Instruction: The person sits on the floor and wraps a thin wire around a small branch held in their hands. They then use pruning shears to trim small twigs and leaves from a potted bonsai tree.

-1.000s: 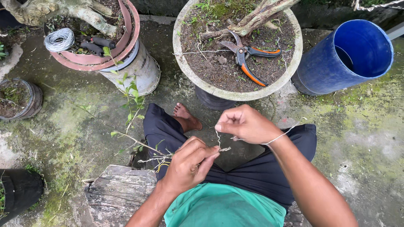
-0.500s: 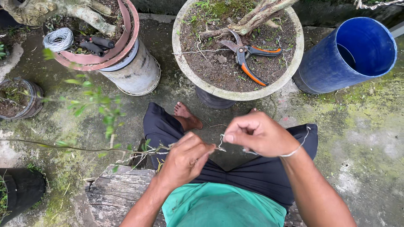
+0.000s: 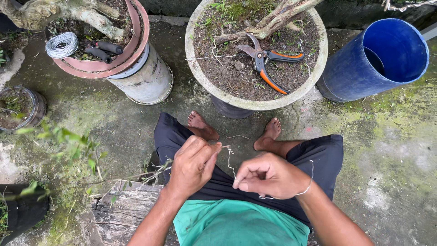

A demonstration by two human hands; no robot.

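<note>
Left hand (image 3: 193,161): curled into a loose fist at about 7 o'clock from picture centre, thumb and fingers pinched on the stem end of a twig (image 3: 136,175).
Twig: thin and leafy, runs from the left hand out toward 9 o'clock, its leaves (image 3: 77,141) blurred close to the camera.
Right hand (image 3: 268,175): at about 5 o'clock from centre, just beside the left hand but not touching it, thumb and forefinger closed on a wire (image 3: 230,161).
Wire: thin and pale, bridges the gap between the 2 hands, running from the left thumb down to the right fingertips.
Wrist: a thin band (image 3: 307,184) circles the right wrist.
Pot (image 3: 314,75): round grey concrete pot at 12 o'clock, filled with soil and a thick trunk.
Shears (image 3: 266,64): orange-and-black handles, lying on the soil in the pot, blades shut.
Barrel (image 3: 355,73): blue, tilted, at 2 o'clock, just beside the pot.
Red pot (image 3: 139,41): at 10 o'clock, set on a white bucket (image 3: 145,79).
Coil (image 3: 61,44): silver wire coil resting on the red pot's soil, beside 2 black handles.
Feet: bare, on mossy concrete at the pot's base.
Stump (image 3: 120,214): weathered wood at 7 o'clock, under the left forearm.
</note>
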